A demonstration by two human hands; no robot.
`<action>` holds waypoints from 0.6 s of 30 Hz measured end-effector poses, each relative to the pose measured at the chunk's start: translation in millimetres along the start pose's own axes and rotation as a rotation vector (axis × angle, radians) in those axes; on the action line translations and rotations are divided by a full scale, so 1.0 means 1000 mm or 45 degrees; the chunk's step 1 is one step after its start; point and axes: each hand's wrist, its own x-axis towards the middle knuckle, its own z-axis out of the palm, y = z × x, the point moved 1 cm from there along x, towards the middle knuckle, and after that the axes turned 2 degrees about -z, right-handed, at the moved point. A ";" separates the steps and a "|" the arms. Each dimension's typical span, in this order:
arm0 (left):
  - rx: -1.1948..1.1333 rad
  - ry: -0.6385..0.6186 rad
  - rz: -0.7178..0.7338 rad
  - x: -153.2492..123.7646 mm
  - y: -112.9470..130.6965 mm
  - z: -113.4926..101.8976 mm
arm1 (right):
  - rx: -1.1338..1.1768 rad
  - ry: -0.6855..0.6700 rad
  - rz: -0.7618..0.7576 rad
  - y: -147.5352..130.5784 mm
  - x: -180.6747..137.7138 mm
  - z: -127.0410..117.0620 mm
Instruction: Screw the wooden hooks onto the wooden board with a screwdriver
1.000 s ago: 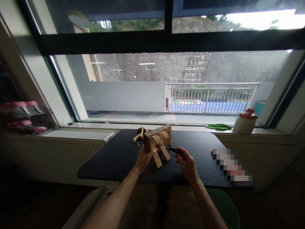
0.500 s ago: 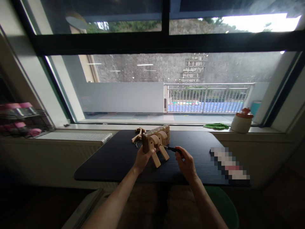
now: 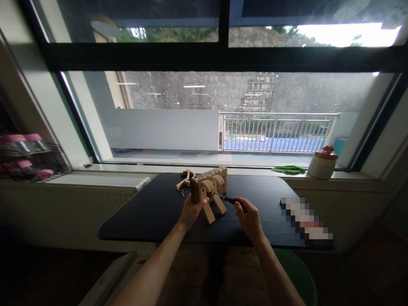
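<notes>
My left hand (image 3: 191, 211) grips a light wooden piece with curved tops and two straight legs (image 3: 208, 211), its thumb over one leg. Behind that piece, and against it, is a rough brown block (image 3: 223, 173). My right hand (image 3: 249, 216) is closed around the black handle of a screwdriver (image 3: 232, 199). The screwdriver's thin shaft points left, and its tip meets the wooden piece between the two legs; the exact contact spot is too small to make out. More curved wooden parts (image 3: 185, 179) lie behind on the left, with several small screws (image 3: 182, 192) near them.
All this is on a dark table (image 3: 143, 221) by a window. A pixelated item (image 3: 306, 221) lies at its right side. On the sill are a green cloth (image 3: 288, 169) and a jar (image 3: 322, 163). A wire rack (image 3: 54, 163) with pink-lidded containers stands left. A green stool (image 3: 295, 274) is below right.
The camera view has shifted very slightly. Both hands, the wooden piece and the screwdriver keep almost the same position; my right hand's fingers look slightly changed.
</notes>
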 end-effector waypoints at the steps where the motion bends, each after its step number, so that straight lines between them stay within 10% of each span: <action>1: -0.001 -0.003 0.003 0.000 0.000 0.000 | -0.001 0.008 -0.008 0.000 0.000 0.000; 18: 0.002 0.010 0.002 0.001 -0.003 0.001 | 0.079 0.052 0.022 0.010 0.000 0.007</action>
